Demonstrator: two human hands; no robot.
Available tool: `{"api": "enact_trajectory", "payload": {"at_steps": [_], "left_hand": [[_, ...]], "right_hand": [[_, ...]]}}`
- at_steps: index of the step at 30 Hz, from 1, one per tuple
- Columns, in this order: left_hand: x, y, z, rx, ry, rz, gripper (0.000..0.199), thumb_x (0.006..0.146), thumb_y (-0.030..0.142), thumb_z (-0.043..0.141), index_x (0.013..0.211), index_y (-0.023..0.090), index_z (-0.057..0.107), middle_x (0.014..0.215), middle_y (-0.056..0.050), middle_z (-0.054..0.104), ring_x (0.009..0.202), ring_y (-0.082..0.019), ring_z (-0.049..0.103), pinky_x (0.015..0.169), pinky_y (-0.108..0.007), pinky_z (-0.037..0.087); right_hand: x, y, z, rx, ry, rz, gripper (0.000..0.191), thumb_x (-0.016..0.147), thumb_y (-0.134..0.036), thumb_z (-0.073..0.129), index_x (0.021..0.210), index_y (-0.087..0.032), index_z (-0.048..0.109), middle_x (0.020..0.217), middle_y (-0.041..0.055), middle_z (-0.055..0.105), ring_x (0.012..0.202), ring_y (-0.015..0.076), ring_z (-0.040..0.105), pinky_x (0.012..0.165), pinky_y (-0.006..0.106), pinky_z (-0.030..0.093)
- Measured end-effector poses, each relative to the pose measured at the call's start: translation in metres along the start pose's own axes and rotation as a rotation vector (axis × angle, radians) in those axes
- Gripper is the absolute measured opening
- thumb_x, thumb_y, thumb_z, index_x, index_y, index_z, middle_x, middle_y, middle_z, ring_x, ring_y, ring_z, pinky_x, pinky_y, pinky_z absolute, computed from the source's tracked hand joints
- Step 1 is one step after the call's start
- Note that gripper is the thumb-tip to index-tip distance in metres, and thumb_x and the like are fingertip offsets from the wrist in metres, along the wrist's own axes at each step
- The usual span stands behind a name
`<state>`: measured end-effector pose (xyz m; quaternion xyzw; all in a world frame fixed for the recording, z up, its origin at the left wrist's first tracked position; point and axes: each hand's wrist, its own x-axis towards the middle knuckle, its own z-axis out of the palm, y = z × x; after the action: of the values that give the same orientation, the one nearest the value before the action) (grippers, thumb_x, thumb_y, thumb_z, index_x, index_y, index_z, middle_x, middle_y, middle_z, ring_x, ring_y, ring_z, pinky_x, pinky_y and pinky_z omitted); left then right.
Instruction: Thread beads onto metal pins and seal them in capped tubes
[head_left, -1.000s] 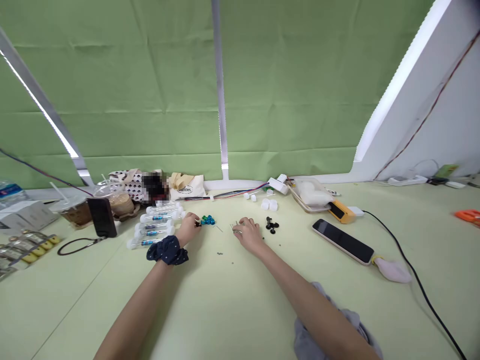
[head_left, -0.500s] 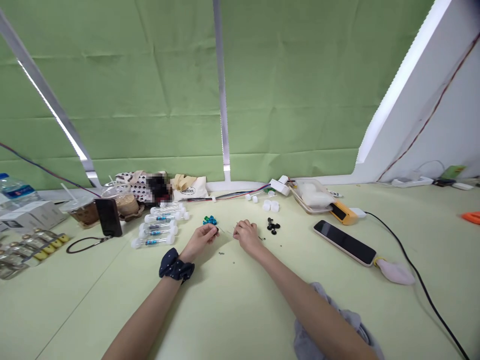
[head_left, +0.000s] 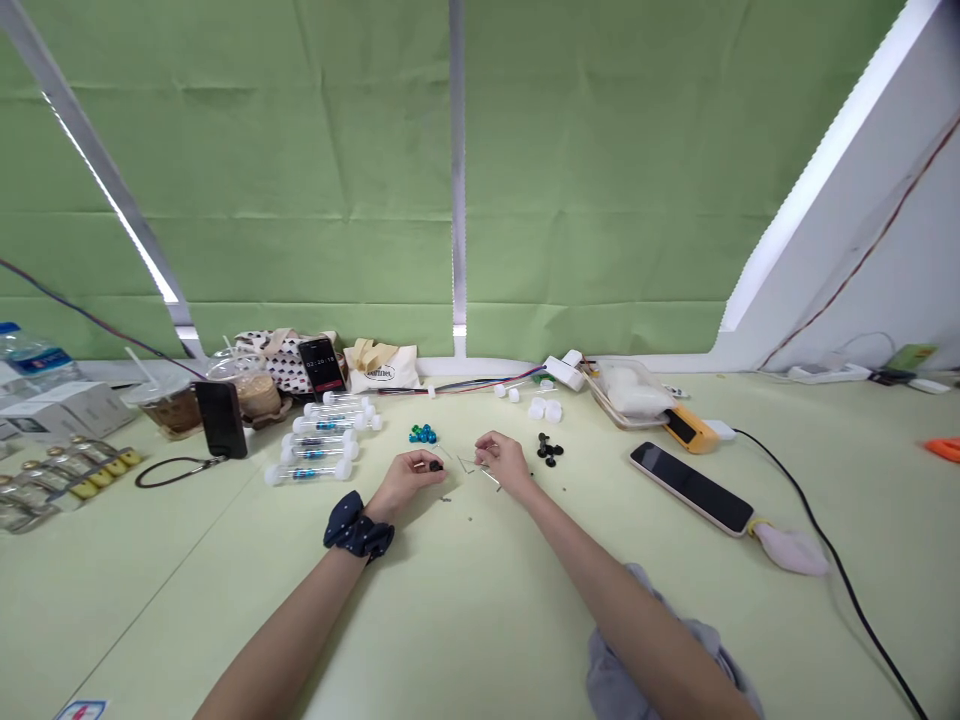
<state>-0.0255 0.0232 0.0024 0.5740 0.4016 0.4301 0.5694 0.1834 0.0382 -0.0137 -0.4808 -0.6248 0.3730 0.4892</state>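
My left hand (head_left: 409,480) pinches a small black knob-like piece (head_left: 436,466) between thumb and fingers. To its right, my right hand (head_left: 502,462) is closed, with its bent fingertips over some thin metal pieces; what they grip is too small to make out. A bent thin metal key (head_left: 466,464) shows between the hands. Under the right palm a thin pale rod (head_left: 490,478) pokes out. Beyond the left hand lies a cluster of blue and green beads (head_left: 423,434). Several black knobs (head_left: 550,450) lie right of the right hand. Tiny grey bits (head_left: 445,499) are on the table nearer me.
Clear tubes with white caps (head_left: 311,472) lie at the left, beside a standing dark phone (head_left: 220,418) and drink cups (head_left: 169,408). White caps (head_left: 545,409) sit farther back. A phone (head_left: 691,487), yellow device (head_left: 690,430), plastic tray (head_left: 626,393) and black cable (head_left: 817,530) occupy the right.
The hands have drawn slightly apart. My right hand has turned and its fingers have shifted, so the metal key and the rod beneath it now show. The black piece stays in my left hand.
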Motion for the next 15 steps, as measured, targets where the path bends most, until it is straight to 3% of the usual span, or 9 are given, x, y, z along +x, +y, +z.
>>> {"api": "enact_trajectory", "payload": {"at_steps": [4,9,11,15], "left_hand": [[0.001,-0.005,0.000,0.077,0.031,0.032,0.036,0.055,0.036,0.078,0.081,0.013,0.069,0.084,-0.008,0.066,0.066,-0.014,0.058,0.064,-0.029,0.048],[0.002,-0.010,0.000,0.163,0.018,0.111,0.035,0.059,0.039,0.075,0.083,0.014,0.071,0.090,-0.009,0.066,0.062,-0.013,0.055,0.060,-0.028,0.047],[0.001,-0.011,0.000,0.180,0.006,0.108,0.036,0.061,0.038,0.074,0.087,0.014,0.071,0.086,-0.009,0.067,0.063,-0.014,0.056,0.060,-0.028,0.047],[0.001,-0.013,0.002,0.178,0.002,0.118,0.038,0.062,0.038,0.074,0.090,0.013,0.070,0.086,-0.009,0.068,0.069,-0.017,0.059,0.066,-0.030,0.049]], "right_hand": [[0.001,-0.002,-0.009,-0.033,-0.069,0.058,0.007,0.071,-0.021,0.056,0.073,-0.016,0.060,0.075,0.0030,0.062,0.061,0.0142,0.064,0.062,0.027,0.049],[-0.002,-0.014,-0.017,-0.296,-0.154,-0.043,0.007,0.066,-0.012,0.059,0.064,-0.016,0.065,0.090,0.0067,0.065,0.063,0.0128,0.063,0.067,0.027,0.051],[-0.003,-0.021,-0.018,-0.271,-0.146,-0.039,0.007,0.065,-0.013,0.060,0.065,-0.016,0.065,0.088,0.0067,0.066,0.064,0.0143,0.064,0.066,0.028,0.052],[-0.007,-0.033,-0.017,-0.001,-0.106,0.016,0.015,0.068,-0.027,0.063,0.079,-0.017,0.067,0.078,0.0071,0.070,0.077,0.0208,0.067,0.074,0.034,0.051]]}}
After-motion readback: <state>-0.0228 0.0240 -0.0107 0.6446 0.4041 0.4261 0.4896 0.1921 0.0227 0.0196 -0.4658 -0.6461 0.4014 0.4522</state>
